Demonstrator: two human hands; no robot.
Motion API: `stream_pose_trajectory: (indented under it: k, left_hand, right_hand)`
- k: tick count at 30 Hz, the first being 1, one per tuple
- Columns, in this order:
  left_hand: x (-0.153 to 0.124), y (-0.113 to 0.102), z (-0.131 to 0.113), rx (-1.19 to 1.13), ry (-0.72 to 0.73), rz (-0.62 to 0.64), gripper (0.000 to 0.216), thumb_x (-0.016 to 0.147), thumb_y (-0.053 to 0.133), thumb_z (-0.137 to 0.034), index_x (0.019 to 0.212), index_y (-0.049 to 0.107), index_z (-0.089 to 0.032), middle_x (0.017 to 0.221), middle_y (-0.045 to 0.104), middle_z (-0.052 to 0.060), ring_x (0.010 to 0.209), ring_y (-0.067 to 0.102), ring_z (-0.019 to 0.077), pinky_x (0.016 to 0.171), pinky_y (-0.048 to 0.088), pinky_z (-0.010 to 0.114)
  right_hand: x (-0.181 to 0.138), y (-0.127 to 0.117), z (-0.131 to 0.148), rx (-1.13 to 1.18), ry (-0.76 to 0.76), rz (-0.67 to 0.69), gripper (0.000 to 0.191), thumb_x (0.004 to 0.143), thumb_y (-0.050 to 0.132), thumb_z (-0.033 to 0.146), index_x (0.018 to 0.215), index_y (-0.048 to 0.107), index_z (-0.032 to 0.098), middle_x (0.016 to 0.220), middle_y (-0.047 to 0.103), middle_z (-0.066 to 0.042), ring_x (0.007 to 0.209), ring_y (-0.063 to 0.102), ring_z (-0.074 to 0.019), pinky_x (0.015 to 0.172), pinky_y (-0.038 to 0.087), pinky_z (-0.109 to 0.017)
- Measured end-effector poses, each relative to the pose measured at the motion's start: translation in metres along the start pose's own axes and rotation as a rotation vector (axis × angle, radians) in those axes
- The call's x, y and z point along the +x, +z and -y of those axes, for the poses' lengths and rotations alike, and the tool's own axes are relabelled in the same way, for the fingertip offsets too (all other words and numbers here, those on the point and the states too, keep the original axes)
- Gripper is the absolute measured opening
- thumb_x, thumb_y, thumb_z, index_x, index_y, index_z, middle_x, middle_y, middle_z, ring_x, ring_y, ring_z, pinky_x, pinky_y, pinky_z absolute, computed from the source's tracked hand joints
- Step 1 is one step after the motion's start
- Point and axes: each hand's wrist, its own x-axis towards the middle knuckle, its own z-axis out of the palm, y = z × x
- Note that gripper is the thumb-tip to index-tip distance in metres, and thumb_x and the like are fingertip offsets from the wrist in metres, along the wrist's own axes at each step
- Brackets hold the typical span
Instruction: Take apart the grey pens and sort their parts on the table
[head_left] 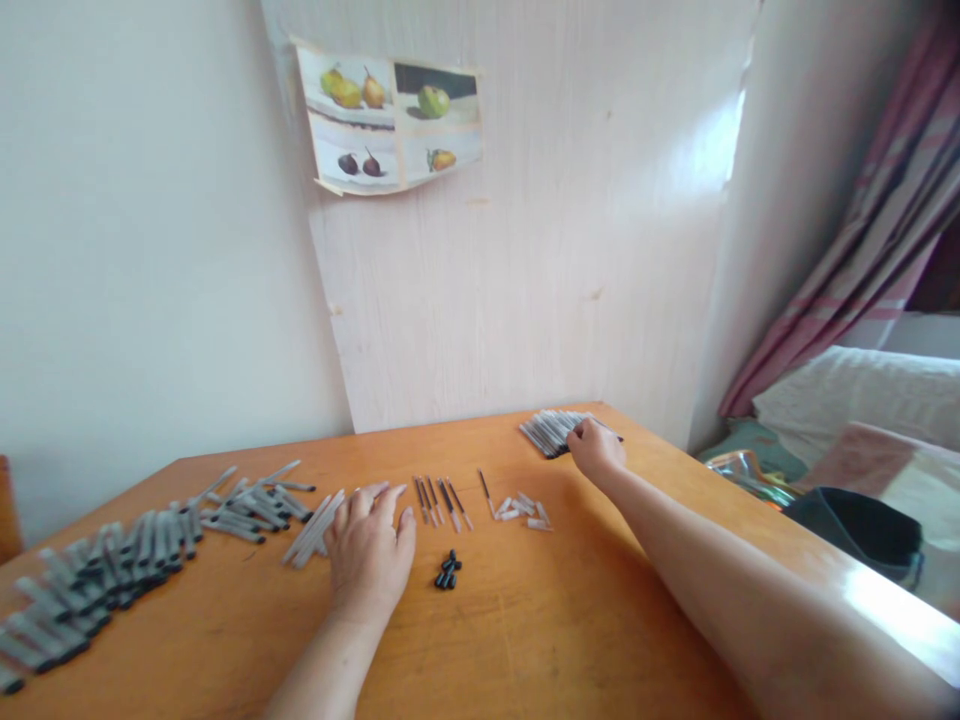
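We can't tell if our right grip (pixel 598 449) pinches pens (pixel 549 433); our left grip (pixel 369 540) spreads beside tubes (pixel 313 530), presumably grouped for reach.

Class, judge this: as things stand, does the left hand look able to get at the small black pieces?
Probably yes: the black pieces lie just right of the left hand, and only bare tabletop shows between them.

Left hand (pixel 369 545): bare, with slim fingers and thumb visible. Right hand (pixel 598 450): bare, its back rounded. Left forearm (pixel 324 650) and right forearm (pixel 697 560): bare, widening smoothly from narrower wrists. Nail detail: too blurred to assess.
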Motion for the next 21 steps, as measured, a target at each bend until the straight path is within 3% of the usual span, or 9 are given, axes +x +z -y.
stream_pose_trajectory:
  k: [21]
  left_hand:
    - [0.001, 0.001, 0.001, 0.021, 0.007, 0.026, 0.029, 0.084, 0.049, -0.035, 0.105, 0.067, -0.025, 0.115, 0.06, 0.008, 0.11, 0.048, 0.0285, 0.095, 0.037, 0.044]
  right_hand:
    - [0.009, 0.019, -0.003, -0.033, 0.02, 0.038, 0.026, 0.085, 0.046, 0.037, 0.093, 0.065, 0.021, 0.099, 0.069, -0.011, 0.093, 0.063, -0.0245, 0.072, 0.044, -0.032]
